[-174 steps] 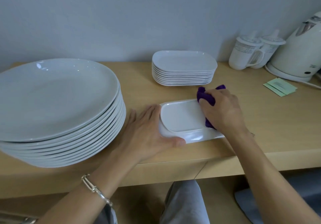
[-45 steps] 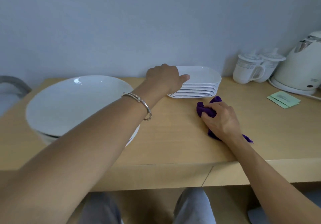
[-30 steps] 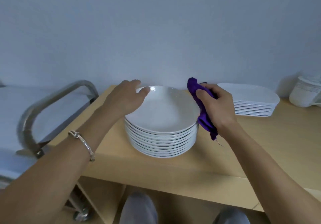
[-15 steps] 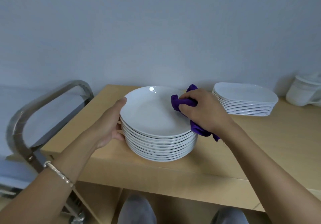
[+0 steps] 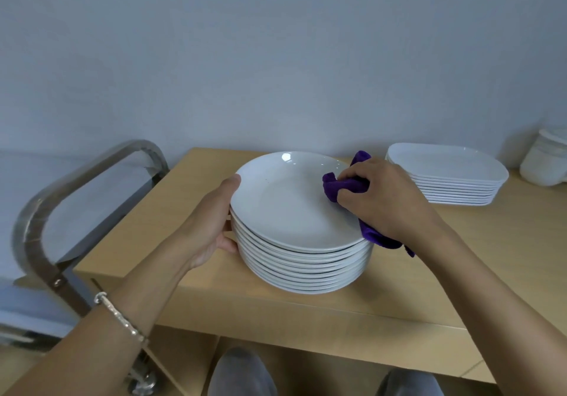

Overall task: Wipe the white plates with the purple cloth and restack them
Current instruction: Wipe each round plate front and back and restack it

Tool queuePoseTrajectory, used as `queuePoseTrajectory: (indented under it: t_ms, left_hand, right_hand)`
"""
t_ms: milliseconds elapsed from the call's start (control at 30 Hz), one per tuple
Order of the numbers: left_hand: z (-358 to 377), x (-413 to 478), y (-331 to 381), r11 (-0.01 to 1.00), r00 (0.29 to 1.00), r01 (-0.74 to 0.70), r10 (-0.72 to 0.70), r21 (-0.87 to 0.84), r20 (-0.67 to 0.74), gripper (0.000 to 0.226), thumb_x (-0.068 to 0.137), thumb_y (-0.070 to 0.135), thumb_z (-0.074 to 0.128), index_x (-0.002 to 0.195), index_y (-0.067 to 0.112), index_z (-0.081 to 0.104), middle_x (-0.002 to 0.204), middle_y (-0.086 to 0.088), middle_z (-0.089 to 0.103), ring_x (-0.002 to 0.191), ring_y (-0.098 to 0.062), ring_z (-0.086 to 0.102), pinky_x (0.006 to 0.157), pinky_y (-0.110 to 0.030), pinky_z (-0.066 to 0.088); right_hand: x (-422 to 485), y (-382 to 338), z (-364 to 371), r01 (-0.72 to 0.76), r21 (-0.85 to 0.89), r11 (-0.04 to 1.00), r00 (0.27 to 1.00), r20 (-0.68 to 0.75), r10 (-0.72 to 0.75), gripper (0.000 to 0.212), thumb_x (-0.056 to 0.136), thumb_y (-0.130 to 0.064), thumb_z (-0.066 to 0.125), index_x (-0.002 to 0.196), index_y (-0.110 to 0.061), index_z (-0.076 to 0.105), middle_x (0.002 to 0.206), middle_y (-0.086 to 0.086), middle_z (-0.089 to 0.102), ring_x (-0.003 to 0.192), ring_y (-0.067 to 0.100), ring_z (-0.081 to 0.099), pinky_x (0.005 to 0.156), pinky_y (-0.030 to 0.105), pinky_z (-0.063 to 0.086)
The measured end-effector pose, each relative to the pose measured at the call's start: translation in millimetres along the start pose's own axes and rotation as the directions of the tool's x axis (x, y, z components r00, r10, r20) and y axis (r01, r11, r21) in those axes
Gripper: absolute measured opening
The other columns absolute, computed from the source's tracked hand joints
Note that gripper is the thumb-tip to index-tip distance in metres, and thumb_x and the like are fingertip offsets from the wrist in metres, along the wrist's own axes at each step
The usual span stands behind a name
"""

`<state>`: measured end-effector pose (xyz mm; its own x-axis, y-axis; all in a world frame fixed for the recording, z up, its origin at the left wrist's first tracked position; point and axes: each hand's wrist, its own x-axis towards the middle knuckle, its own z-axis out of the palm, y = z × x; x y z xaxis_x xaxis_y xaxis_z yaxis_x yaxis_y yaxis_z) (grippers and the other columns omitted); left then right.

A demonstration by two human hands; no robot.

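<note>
A stack of round plates (image 5: 291, 211) stands on the table (image 5: 475, 257), cloth (image 5: 343, 185) on its top, before and left of a stack of oblong plates (image 5: 445, 165). A mug (image 5: 544, 165) sits farther right. A metal rail (image 5: 89, 170) stands left of the table.

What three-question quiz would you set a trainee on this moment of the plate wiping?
1. Pick one: the right hand presses the purple cloth on A) the top round plate, B) the oblong plates, C) nothing at all.
2. True or false: the left hand hangs free, touching nothing.
3. Fill in: the stack of oblong plates stands to the ___ of the stack of round plates.
Key: 1 A. 2 False; it grips the round stack's edge, thumb at the top rim. 3 Right.
</note>
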<state>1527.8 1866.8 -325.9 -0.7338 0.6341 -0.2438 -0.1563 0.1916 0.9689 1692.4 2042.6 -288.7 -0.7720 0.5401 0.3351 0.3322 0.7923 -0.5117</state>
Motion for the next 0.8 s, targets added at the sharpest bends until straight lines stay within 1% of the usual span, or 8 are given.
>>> queuePoseTrajectory:
  t_ms: [133, 233, 333, 433, 533, 667, 733, 800]
  left_hand:
    - [30, 2, 3, 1.0, 0.999, -0.01, 0.009, 0.012, 0.04, 0.039, 0.104, 0.049, 0.029, 0.107, 0.031, 0.064, 0.113, 0.003, 0.071, 0.108, -0.022, 0.064, 0.091, -0.06, 0.051]
    - [57, 4, 6, 0.999, 0.998, -0.023, 0.022, 0.03, 0.055, 0.038, 0.104, 0.048, 0.028, 0.104, 0.031, 0.063, 0.107, 0.005, 0.07, 0.101, -0.018, 0.063, 0.09, -0.058, 0.051]
    - [84, 5, 7, 0.998, 0.996, -0.041, 0.037, 0.045, 0.086, 0.038, 0.104, 0.048, 0.027, 0.105, 0.031, 0.061, 0.109, 0.003, 0.068, 0.098, -0.019, 0.062, 0.086, -0.056, 0.054]
    - [105, 6, 8, 0.995, 0.992, -0.059, 0.05, 0.078, 0.114, 0.038, 0.104, 0.049, 0.025, 0.107, 0.033, 0.059, 0.11, 0.003, 0.068, 0.098, -0.02, 0.063, 0.085, -0.055, 0.055]
    - [110, 8, 9, 0.99, 0.989, -0.063, 0.044, 0.126, 0.142, 0.038, 0.104, 0.05, 0.025, 0.111, 0.034, 0.059, 0.112, 0.005, 0.067, 0.103, -0.019, 0.063, 0.081, -0.048, 0.056]
    - [106, 13, 16, 0.982, 0.987, -0.103, 0.081, 0.157, 0.141, 0.03, 0.104, 0.042, 0.033, 0.121, 0.036, 0.056, 0.117, 0.008, 0.066, 0.107, -0.017, 0.061, 0.098, -0.052, 0.047]
    - [107, 15, 21, 0.985, 0.982, -0.152, 0.141, 0.084, 0.123, 0.026, 0.104, 0.033, 0.036, 0.117, 0.039, 0.058, 0.11, 0.011, 0.068, 0.098, -0.014, 0.061, 0.093, -0.043, 0.047]
    - [110, 15, 20, 0.979, 0.976, -0.189, 0.178, 0.078, 0.127, 0.031, 0.105, 0.029, 0.032, 0.108, 0.041, 0.06, 0.101, 0.014, 0.07, 0.092, -0.011, 0.062, 0.083, -0.035, 0.048]
  right_hand:
    - [-5, 19, -14, -0.058, -0.055, 0.997, 0.998, -0.023, 0.057, 0.014, 0.083, -0.028, 0.06, 0.088, -0.024, 0.072, 0.079, -0.004, 0.066, 0.083, 0.019, 0.057, 0.065, 0.022, 0.035]
    - [-12, 34, -31, -0.109, -0.063, 0.992, 0.994, -0.033, 0.107, 0.014, 0.084, -0.03, 0.06, 0.09, -0.025, 0.072, 0.08, -0.004, 0.065, 0.085, 0.02, 0.056, 0.063, 0.023, 0.036]
    - [-16, 50, -46, -0.146, -0.091, 0.985, 0.989, -0.029, 0.144, 0.016, 0.084, -0.027, 0.059, 0.093, -0.025, 0.072, 0.085, 0.0, 0.065, 0.087, 0.019, 0.056, 0.064, 0.026, 0.042]
    - [-12, 66, -54, -0.174, -0.159, 0.972, 0.985, -0.042, 0.17, 0.022, 0.086, -0.024, 0.057, 0.104, -0.024, 0.069, 0.098, 0.002, 0.064, 0.098, 0.023, 0.053, 0.074, 0.031, 0.043]
    - [0, 71, -52, -0.173, -0.214, 0.961, 0.985, -0.04, 0.168, 0.033, 0.088, -0.025, 0.054, 0.12, -0.022, 0.062, 0.117, 0.006, 0.058, 0.11, 0.027, 0.048, 0.09, 0.038, 0.044]
    - [14, 65, -39, -0.134, -0.235, 0.963, 0.99, 0.013, 0.141, 0.045, 0.094, -0.034, 0.048, 0.136, -0.017, 0.045, 0.137, 0.01, 0.041, 0.125, 0.03, 0.037, 0.103, 0.038, 0.033]
    - [13, 66, -30, -0.142, -0.379, 0.914, 0.988, 0.004, 0.155, 0.049, 0.096, -0.041, 0.042, 0.137, -0.015, 0.04, 0.138, 0.012, 0.036, 0.126, 0.032, 0.033, 0.105, 0.04, 0.028]
    - [11, 67, -24, -0.173, -0.567, 0.805, 0.984, -0.061, 0.168, 0.05, 0.096, -0.047, 0.034, 0.133, -0.014, 0.04, 0.133, 0.012, 0.037, 0.12, 0.033, 0.034, 0.1, 0.041, 0.029]
